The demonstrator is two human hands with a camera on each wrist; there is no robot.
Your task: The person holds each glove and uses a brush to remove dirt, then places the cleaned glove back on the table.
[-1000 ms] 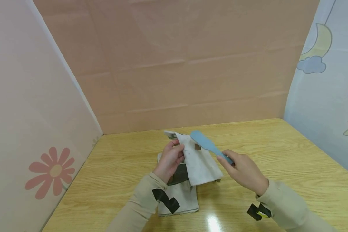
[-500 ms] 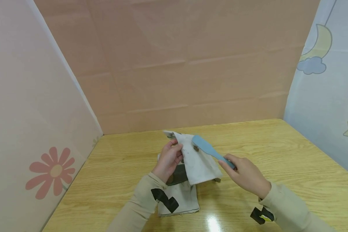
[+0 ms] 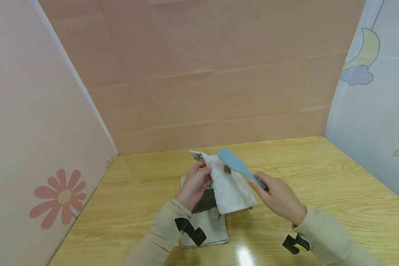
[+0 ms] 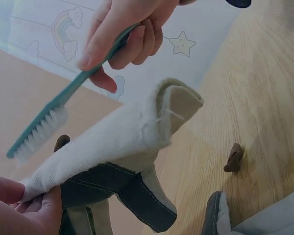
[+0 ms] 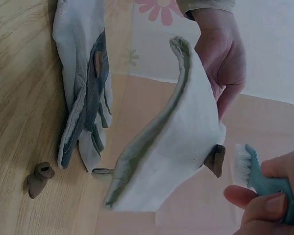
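Note:
My left hand (image 3: 195, 181) pinches a white work glove (image 3: 234, 192) with dark grey patches and holds it above the table, its wide cuff hanging to the right. A small brown clump (image 5: 215, 160) clings to the cuff's white cloth. In my right hand (image 3: 282, 196) is a blue scrub brush (image 3: 234, 162), gripped by its handle. Its white bristles (image 5: 242, 164) face the clump, with a small gap between them in the right wrist view. Under my left hand, a second glove (image 3: 208, 226) of the same kind lies on the table.
Another brown clump (image 4: 234, 158) lies on the wooden table (image 3: 126, 207) near the second glove. A tan backdrop (image 3: 199, 74) rises behind the table, with printed cloth panels at the left and right.
The brush dipped slightly down and to the right, then came back up and left. The held glove's cuff swayed a little with it. My left hand stayed nearly in place.

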